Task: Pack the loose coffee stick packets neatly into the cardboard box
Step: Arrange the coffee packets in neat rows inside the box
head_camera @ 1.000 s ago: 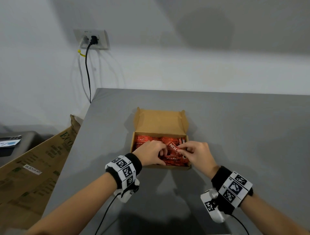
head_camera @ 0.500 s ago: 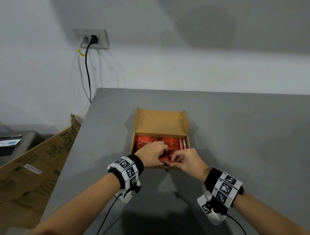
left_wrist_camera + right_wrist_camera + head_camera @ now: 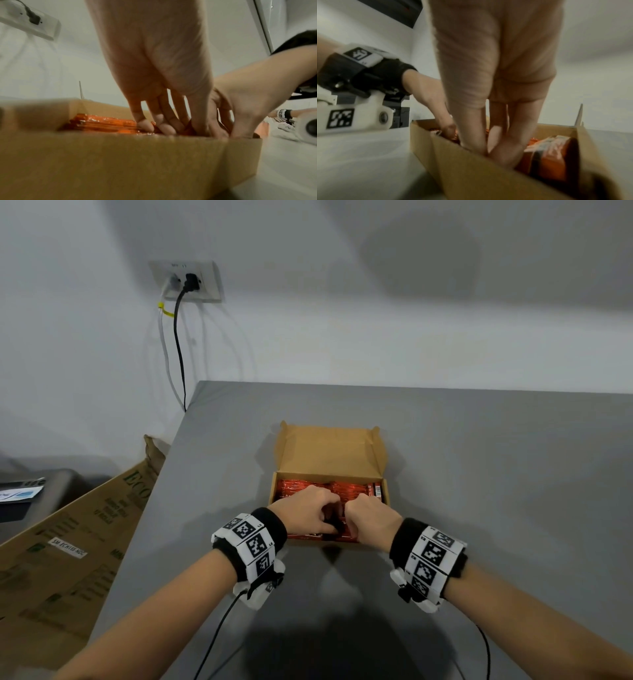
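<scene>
An open cardboard box [image 3: 329, 453] sits mid-table with its lid tilted back, and red coffee stick packets [image 3: 294, 489] fill it. Both hands meet over its near edge. My left hand [image 3: 322, 518] points its fingers [image 3: 145, 125] down and presses their tips on the stacked packets [image 3: 102, 123] behind the front wall [image 3: 120, 162]. My right hand [image 3: 363, 518] reaches down just inside the near wall [image 3: 471, 175]. Its thumb and fingers [image 3: 503, 151] close together on a packet that is mostly hidden. More packets [image 3: 547, 155] lie to its right.
The grey table [image 3: 479, 508] ends at a left edge close to the box. Beside that edge leans a big printed carton [image 3: 68, 542]. A wall socket [image 3: 186, 280] with cables hangs behind, and a dark unit [image 3: 41, 494] stands far left.
The right hand has carried a packet from above the stack down to the box's near edge. Both hands have drawn together there, knuckles up, and the packet is now nearly hidden.
</scene>
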The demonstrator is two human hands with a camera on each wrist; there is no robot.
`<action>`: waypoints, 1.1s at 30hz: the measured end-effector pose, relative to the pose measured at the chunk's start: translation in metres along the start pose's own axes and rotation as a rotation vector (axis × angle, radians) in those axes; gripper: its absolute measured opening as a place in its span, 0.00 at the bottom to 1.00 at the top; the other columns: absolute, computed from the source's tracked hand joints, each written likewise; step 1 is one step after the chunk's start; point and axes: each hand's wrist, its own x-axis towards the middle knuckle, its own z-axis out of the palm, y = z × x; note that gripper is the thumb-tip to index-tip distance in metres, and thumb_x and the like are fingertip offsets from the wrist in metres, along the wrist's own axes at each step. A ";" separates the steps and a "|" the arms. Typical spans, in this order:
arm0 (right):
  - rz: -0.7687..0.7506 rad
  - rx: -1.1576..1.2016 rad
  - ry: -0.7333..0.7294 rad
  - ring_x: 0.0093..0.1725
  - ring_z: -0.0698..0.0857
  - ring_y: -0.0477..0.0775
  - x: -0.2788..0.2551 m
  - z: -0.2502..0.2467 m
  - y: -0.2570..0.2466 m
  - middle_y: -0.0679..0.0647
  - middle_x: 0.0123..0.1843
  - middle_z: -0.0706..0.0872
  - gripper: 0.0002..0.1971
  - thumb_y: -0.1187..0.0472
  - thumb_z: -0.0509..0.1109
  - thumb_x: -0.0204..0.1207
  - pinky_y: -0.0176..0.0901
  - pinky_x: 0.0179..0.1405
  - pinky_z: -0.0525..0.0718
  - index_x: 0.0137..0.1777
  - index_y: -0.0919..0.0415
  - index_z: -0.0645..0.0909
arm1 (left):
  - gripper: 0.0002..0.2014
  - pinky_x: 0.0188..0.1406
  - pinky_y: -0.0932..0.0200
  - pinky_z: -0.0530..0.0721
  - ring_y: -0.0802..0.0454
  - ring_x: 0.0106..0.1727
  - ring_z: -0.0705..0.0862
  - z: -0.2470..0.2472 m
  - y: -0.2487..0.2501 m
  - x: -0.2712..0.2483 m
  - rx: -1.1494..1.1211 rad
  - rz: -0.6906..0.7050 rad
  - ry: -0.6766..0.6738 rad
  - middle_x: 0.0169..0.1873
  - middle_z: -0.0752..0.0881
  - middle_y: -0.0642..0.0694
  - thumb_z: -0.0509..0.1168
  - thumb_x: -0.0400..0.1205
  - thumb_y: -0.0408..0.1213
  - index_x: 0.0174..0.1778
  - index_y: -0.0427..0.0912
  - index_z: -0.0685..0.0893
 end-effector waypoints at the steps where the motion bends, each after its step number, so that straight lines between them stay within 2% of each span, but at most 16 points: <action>1: 0.002 0.006 -0.003 0.43 0.85 0.64 0.001 0.001 0.001 0.64 0.42 0.88 0.10 0.74 0.61 0.73 0.54 0.49 0.83 0.39 0.70 0.85 | 0.15 0.42 0.59 0.79 0.51 0.43 0.81 0.000 0.000 -0.001 -0.004 -0.002 0.003 0.47 0.83 0.43 0.73 0.74 0.40 0.51 0.35 0.81; 5: 0.043 0.110 -0.014 0.37 0.84 0.56 -0.001 -0.003 0.013 0.61 0.39 0.89 0.06 0.69 0.68 0.70 0.45 0.42 0.83 0.36 0.70 0.86 | 0.16 0.43 0.58 0.81 0.53 0.40 0.79 0.004 -0.001 -0.004 -0.011 -0.003 0.011 0.44 0.83 0.45 0.74 0.73 0.41 0.50 0.36 0.80; 7: 0.071 0.146 -0.020 0.40 0.85 0.53 -0.006 -0.008 0.016 0.58 0.41 0.89 0.03 0.69 0.73 0.68 0.40 0.43 0.83 0.40 0.68 0.88 | 0.13 0.43 0.55 0.81 0.53 0.40 0.79 0.005 0.000 -0.003 0.032 -0.002 0.004 0.42 0.81 0.48 0.73 0.73 0.41 0.46 0.39 0.79; 9: 0.051 0.110 0.013 0.41 0.83 0.52 -0.010 -0.007 0.015 0.57 0.42 0.89 0.03 0.68 0.73 0.69 0.37 0.44 0.79 0.39 0.67 0.88 | 0.11 0.42 0.55 0.80 0.54 0.39 0.77 0.006 0.001 -0.003 0.064 -0.006 0.010 0.39 0.79 0.51 0.73 0.74 0.42 0.43 0.42 0.78; 12: 0.065 0.157 0.076 0.39 0.82 0.47 -0.016 -0.005 0.023 0.53 0.39 0.89 0.03 0.67 0.73 0.68 0.37 0.45 0.81 0.36 0.64 0.89 | 0.12 0.40 0.59 0.78 0.57 0.38 0.76 0.005 0.003 -0.003 0.098 -0.019 0.036 0.37 0.78 0.54 0.70 0.76 0.50 0.46 0.45 0.81; 14: 0.148 0.253 0.215 0.34 0.80 0.40 -0.018 -0.013 0.037 0.48 0.34 0.86 0.03 0.67 0.74 0.67 0.35 0.43 0.81 0.34 0.61 0.88 | 0.11 0.41 0.58 0.79 0.57 0.38 0.77 0.002 0.003 -0.003 0.105 -0.026 0.079 0.37 0.78 0.55 0.68 0.77 0.50 0.47 0.47 0.82; 15: 0.202 0.276 0.325 0.33 0.81 0.40 -0.020 -0.017 0.043 0.47 0.33 0.86 0.05 0.67 0.73 0.68 0.36 0.42 0.82 0.33 0.60 0.88 | 0.10 0.42 0.57 0.80 0.57 0.38 0.77 0.002 0.004 -0.003 0.107 -0.025 0.094 0.37 0.78 0.55 0.68 0.78 0.49 0.46 0.47 0.82; 17: 0.323 0.233 0.503 0.36 0.83 0.48 -0.023 -0.020 0.051 0.51 0.37 0.88 0.06 0.64 0.70 0.72 0.38 0.37 0.80 0.36 0.60 0.87 | 0.09 0.42 0.58 0.81 0.57 0.39 0.79 0.003 0.007 -0.001 0.107 -0.013 0.109 0.37 0.79 0.55 0.69 0.77 0.47 0.46 0.46 0.83; 18: 0.380 0.189 0.519 0.38 0.83 0.51 -0.023 -0.018 0.052 0.52 0.39 0.88 0.08 0.61 0.68 0.75 0.39 0.36 0.77 0.39 0.61 0.87 | 0.09 0.42 0.59 0.80 0.57 0.39 0.79 0.004 0.008 -0.001 0.102 -0.006 0.117 0.38 0.81 0.55 0.69 0.77 0.47 0.47 0.46 0.83; 19: 0.425 0.138 0.482 0.39 0.83 0.53 -0.021 -0.016 0.051 0.54 0.41 0.87 0.10 0.57 0.67 0.76 0.39 0.36 0.76 0.41 0.62 0.87 | 0.09 0.42 0.61 0.79 0.58 0.40 0.80 0.005 0.009 0.000 0.089 0.001 0.127 0.38 0.82 0.55 0.69 0.77 0.46 0.48 0.47 0.83; 22: 0.478 0.062 0.340 0.45 0.83 0.57 -0.017 -0.007 0.047 0.56 0.46 0.84 0.18 0.46 0.67 0.77 0.45 0.40 0.80 0.43 0.63 0.82 | 0.07 0.42 0.64 0.78 0.60 0.40 0.80 0.007 0.014 0.001 0.057 0.032 0.150 0.41 0.84 0.54 0.69 0.77 0.44 0.47 0.46 0.83; 24: 0.470 0.082 0.393 0.48 0.82 0.57 -0.015 -0.005 0.047 0.55 0.49 0.81 0.18 0.45 0.69 0.74 0.48 0.44 0.81 0.46 0.62 0.78 | 0.06 0.41 0.66 0.78 0.62 0.38 0.78 0.006 0.016 0.001 0.046 0.041 0.158 0.42 0.85 0.52 0.69 0.77 0.42 0.45 0.45 0.85; 27: 0.444 0.086 0.477 0.50 0.82 0.57 -0.016 -0.003 0.044 0.53 0.51 0.78 0.20 0.42 0.69 0.73 0.48 0.45 0.80 0.50 0.59 0.75 | 0.05 0.42 0.67 0.79 0.63 0.37 0.78 0.005 0.017 0.002 0.042 0.036 0.153 0.44 0.86 0.50 0.70 0.78 0.39 0.46 0.43 0.87; 31: 0.424 -0.073 0.355 0.60 0.75 0.57 -0.013 0.002 0.035 0.54 0.56 0.75 0.21 0.41 0.68 0.73 0.52 0.56 0.79 0.51 0.59 0.80 | 0.06 0.46 0.62 0.80 0.56 0.42 0.82 0.007 0.019 0.002 0.082 0.012 0.144 0.47 0.87 0.47 0.68 0.78 0.37 0.47 0.41 0.88; 33: 0.438 -0.063 0.309 0.62 0.73 0.57 -0.011 0.003 0.034 0.54 0.57 0.74 0.21 0.41 0.69 0.72 0.55 0.60 0.77 0.52 0.60 0.81 | 0.06 0.49 0.57 0.81 0.52 0.47 0.83 0.009 0.019 0.003 0.118 -0.003 0.154 0.48 0.87 0.47 0.68 0.79 0.37 0.47 0.41 0.88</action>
